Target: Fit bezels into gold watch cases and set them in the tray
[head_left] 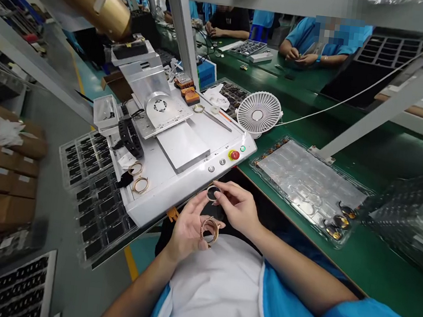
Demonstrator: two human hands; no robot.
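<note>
My left hand (186, 229) is palm up with its fingers curled, holding a rose-gold metal ring (209, 230) that looks like a watch case. Between the thumb and fingers of my right hand (239, 208) is a second, thinner gold-rimmed ring (213, 193), close to the tip of my left index finger. Both hands are in front of my body, just off the front edge of a white machine (195, 164). Two more gold rings (140, 185) lie on the left part of that machine's top.
A red emergency button (234, 155) sits on the machine's front, under a gold cylindrical head (95, 2). Right of it are a white fan (259, 113) and a clear tray (307, 181) with parts. Trays of dark parts (102, 212) are at left. Co-workers sit opposite.
</note>
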